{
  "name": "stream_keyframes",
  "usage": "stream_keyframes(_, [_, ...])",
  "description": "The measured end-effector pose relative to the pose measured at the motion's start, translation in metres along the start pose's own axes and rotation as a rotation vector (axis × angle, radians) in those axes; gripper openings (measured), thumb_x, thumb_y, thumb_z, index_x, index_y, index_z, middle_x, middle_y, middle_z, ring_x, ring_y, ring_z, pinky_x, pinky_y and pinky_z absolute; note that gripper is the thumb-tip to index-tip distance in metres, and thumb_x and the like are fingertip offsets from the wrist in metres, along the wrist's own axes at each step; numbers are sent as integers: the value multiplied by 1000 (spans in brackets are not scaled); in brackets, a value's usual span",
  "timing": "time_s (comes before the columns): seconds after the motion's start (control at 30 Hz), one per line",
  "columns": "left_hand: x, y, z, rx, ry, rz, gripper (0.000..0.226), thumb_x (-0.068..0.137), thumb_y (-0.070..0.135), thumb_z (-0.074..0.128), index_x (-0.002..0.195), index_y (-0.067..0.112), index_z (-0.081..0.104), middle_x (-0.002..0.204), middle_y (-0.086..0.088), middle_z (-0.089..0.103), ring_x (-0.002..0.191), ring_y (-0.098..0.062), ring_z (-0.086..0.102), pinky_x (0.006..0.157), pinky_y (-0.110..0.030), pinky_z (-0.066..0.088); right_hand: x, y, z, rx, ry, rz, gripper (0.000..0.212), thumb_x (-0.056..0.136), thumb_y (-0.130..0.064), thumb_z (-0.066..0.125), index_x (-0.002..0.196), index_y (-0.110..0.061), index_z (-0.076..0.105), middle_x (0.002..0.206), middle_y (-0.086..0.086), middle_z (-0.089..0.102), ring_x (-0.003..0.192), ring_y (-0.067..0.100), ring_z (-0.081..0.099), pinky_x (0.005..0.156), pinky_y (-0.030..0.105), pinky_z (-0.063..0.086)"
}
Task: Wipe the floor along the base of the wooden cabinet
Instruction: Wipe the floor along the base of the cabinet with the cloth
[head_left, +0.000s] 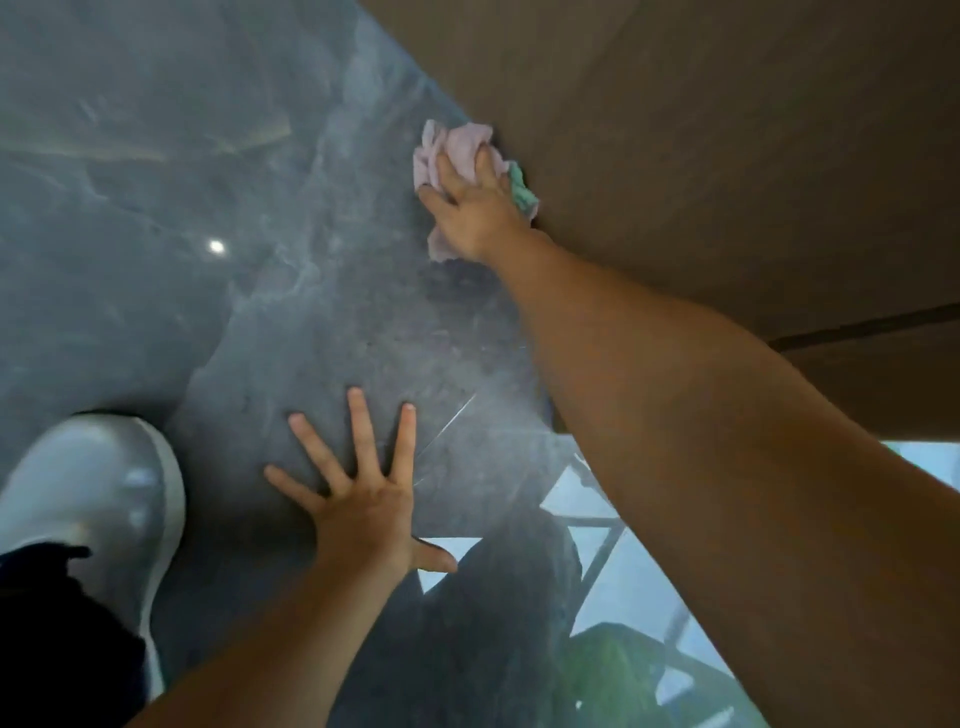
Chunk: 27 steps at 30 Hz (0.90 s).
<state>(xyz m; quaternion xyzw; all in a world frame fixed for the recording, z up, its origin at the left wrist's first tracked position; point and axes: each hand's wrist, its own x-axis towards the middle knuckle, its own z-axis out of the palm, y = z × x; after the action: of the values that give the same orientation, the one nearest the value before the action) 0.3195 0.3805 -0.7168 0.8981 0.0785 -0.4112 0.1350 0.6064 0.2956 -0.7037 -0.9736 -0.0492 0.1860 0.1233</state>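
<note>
My right hand (475, 210) presses a crumpled pink cloth (457, 148) with a green patch onto the glossy grey marble floor (208, 156), right against the base of the wooden cabinet (701, 130). The cloth touches the cabinet's lower edge. My left hand (363, 499) lies flat on the floor nearer to me, fingers spread wide, holding nothing. My right forearm stretches diagonally from the lower right to the cloth.
A white shoe (98, 499) and a dark trouser leg sit at the lower left. The polished floor mirrors a window and my own shape at the bottom right. The cabinet's base runs diagonally from the top centre toward the right edge.
</note>
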Motion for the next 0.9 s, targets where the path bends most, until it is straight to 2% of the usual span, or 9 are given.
stream_keyframes(0.1, [-1,-1,-3,-8,13,-4,170,14,92,61,133,34,-46,142,-16,-57,123,-63,-46,81,-85,-22,-62,7,21,-76,118,52,61,96,-56,38,152,-38,21,164,16,6,147,41,15,117,51,25])
stream_keyframes(0.2, [-4,0,-7,-25,11,21,166,18,93,61,132,36,-47,141,-15,-57,121,-62,-48,80,-84,-25,-178,17,61,-61,76,148,69,93,-58,39,153,-36,14,163,21,-1,147,45,12,115,53,28])
stream_keyframes(0.33, [-10,2,-4,-64,88,-15,131,67,75,59,122,39,-54,139,-13,-60,122,-61,-48,96,-89,-7,-300,18,96,47,-42,298,74,85,-68,30,149,-39,7,162,22,-4,149,44,3,114,59,29])
stream_keyframes(0.4, [-9,3,-4,-69,115,-26,126,73,70,57,118,39,-57,136,-12,-63,119,-60,-51,97,-88,-6,-311,11,97,66,-79,328,75,83,-71,29,147,-40,7,162,21,-4,149,43,-1,115,58,28])
stream_keyframes(0.43, [-9,3,-5,-66,109,-22,129,68,74,57,120,39,-56,136,-12,-63,119,-60,-52,96,-89,-8,-299,11,92,71,-73,313,75,84,-71,30,147,-38,9,162,22,-2,148,45,0,116,58,25])
stream_keyframes(0.57, [-7,0,-9,-52,47,32,165,19,92,60,132,38,-46,140,-14,-58,120,-61,-50,79,-81,-30,-175,11,58,22,33,181,72,91,-61,41,152,-33,16,163,21,-5,146,49,0,117,58,13])
stream_keyframes(0.67, [-3,-1,-1,-15,34,11,170,13,92,61,134,37,-45,146,-14,-53,124,-62,-45,81,-82,-29,-80,-5,43,108,40,340,83,86,-72,39,154,-35,10,162,15,-18,144,51,-9,115,62,1])
stream_keyframes(0.73, [1,-3,4,3,19,3,171,10,93,58,135,36,-43,147,-14,-51,126,-62,-43,82,-84,-25,-59,-23,49,106,28,401,92,81,-79,36,154,-36,1,160,13,-28,143,53,-17,114,64,-4])
stream_keyframes(0.9, [2,-3,1,-3,5,-2,171,7,95,54,132,37,-46,143,-14,-56,122,-62,-47,83,-86,-20,-92,-18,44,-48,-25,252,88,83,-76,38,152,-41,-3,160,14,-26,142,55,-15,112,68,6])
